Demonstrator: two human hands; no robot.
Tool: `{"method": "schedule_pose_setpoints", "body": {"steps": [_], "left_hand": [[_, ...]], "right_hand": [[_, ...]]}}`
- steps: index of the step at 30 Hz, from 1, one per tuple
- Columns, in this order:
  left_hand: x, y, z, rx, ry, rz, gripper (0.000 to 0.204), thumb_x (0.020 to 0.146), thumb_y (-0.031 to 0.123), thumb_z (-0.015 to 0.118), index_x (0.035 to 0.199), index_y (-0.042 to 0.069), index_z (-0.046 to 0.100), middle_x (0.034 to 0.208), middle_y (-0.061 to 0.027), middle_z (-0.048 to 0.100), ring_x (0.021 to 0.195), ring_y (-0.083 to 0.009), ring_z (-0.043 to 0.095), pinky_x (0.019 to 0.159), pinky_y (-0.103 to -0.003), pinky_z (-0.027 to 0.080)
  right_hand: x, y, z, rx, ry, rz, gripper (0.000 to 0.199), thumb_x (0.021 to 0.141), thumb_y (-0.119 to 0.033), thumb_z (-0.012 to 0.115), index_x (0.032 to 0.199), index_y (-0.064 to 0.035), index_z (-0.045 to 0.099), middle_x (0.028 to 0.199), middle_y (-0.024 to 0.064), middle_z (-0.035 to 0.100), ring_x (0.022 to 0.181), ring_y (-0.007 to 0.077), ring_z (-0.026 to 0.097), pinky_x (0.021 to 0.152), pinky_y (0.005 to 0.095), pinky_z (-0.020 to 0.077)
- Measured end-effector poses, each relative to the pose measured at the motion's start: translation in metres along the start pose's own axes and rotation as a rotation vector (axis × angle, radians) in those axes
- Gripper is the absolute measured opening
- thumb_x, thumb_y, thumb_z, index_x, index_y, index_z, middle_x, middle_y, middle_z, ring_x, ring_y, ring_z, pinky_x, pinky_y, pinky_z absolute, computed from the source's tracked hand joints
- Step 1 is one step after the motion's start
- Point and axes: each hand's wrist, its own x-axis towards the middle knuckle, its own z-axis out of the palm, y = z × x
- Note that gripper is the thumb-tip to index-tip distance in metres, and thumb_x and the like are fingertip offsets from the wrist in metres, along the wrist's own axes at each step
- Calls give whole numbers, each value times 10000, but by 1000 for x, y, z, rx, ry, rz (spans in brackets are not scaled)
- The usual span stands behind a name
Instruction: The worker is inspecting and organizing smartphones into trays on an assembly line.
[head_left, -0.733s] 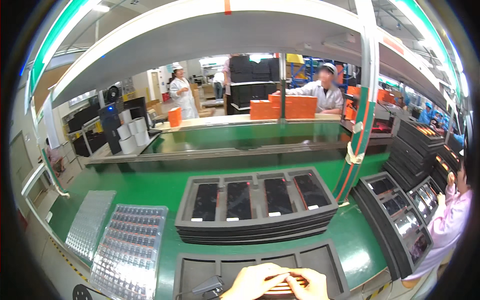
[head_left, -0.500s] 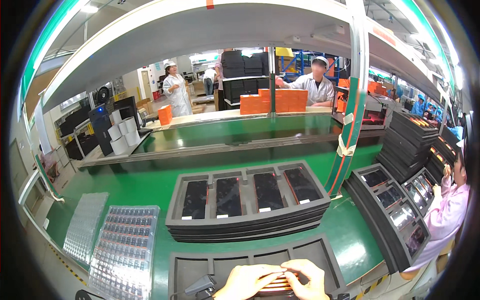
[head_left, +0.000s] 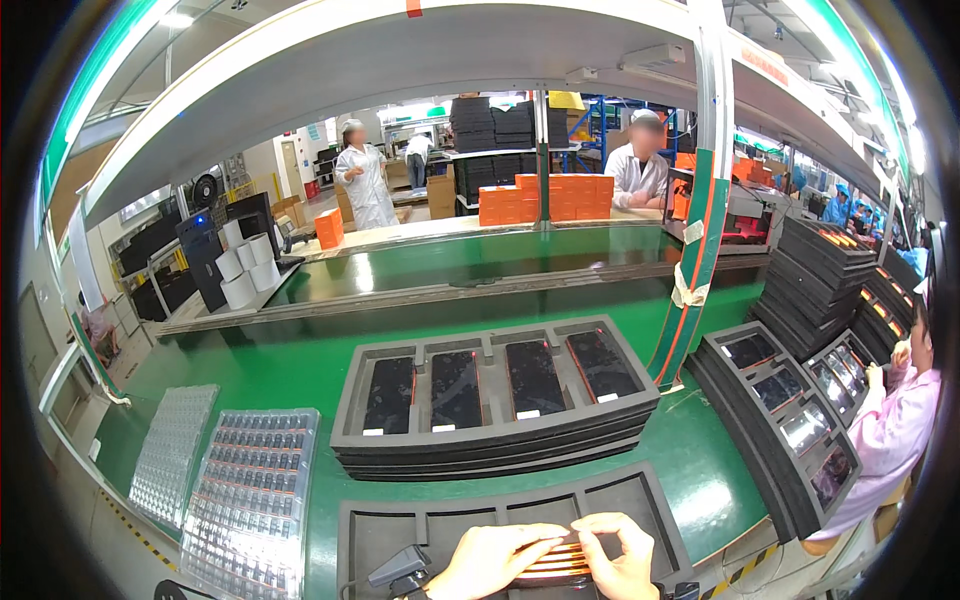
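Several slim flat phones with orange edges are held side by side, edges up, low over the near grey foam tray. My left hand is closed round their left side, its fingers reaching across the top. On the right side my right hand pinches them, its fingertips close to the left ones. The lower ends of the phones are out of sight. Beside my left wrist is a small dark grey device with a cable.
Beyond my hands, stacked foam trays carry black-screened phones. Clear blister trays lie left, one filled with small dark parts. More tray stacks stand right, by a person in pink. A post rises behind; orange boxes stand farther back.
My fingertips have parted slightly above the phones, and more of their orange edges shows. Across the bench, a person in white has drawn an arm back from the orange boxes.
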Motion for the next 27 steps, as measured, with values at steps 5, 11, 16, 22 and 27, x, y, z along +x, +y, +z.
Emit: {"method": "schedule_pose_setpoints", "body": {"steps": [5, 11, 16, 22, 27], "left_hand": [[-4, 18, 3, -15, 198, 97, 226, 942, 244, 632, 1070, 87, 732, 1011, -123, 733, 903, -296, 715, 769, -350, 563], [-4, 21, 1, -23, 234, 133, 235, 963, 253, 595, 1072, 88, 721, 983, -131, 725, 847, -315, 711, 721, -360, 553], [-4, 22, 0, -52, 220, 119, 233, 959, 247, 601, 1071, 83, 724, 995, -131, 726, 862, -310, 713, 731, -357, 557], [-4, 16, 6, -43, 236, 109, 231, 949, 243, 617, 1064, 78, 730, 996, -129, 729, 874, -301, 717, 744, -353, 563], [-4, 17, 5, -48, 241, 107, 231, 947, 246, 620, 1059, 77, 730, 983, -127, 731, 862, -301, 718, 738, -354, 564]], "right_hand": [[1, -4, -6, -35, 9, -17, 60, 921, -11, 653, 977, 7, 663, 971, 141, 713, 832, 192, 694, 740, 287, 547], [1, 1, -16, 60, -40, 199, 86, 922, -10, 658, 1006, 6, 667, 911, 111, 725, 808, 156, 698, 720, 277, 555], [5, 1, -18, -190, -137, -86, 88, 849, 0, 704, 932, -28, 707, 866, 123, 703, 763, 242, 691, 686, 320, 541], [4, 2, -17, -187, -170, -177, 114, 809, 30, 711, 907, -29, 701, 842, 122, 699, 768, 280, 683, 688, 346, 533], [6, 13, -23, -250, -228, -308, 133, 762, 44, 719, 868, -30, 687, 848, 119, 706, 768, 284, 683, 693, 354, 536]]}}
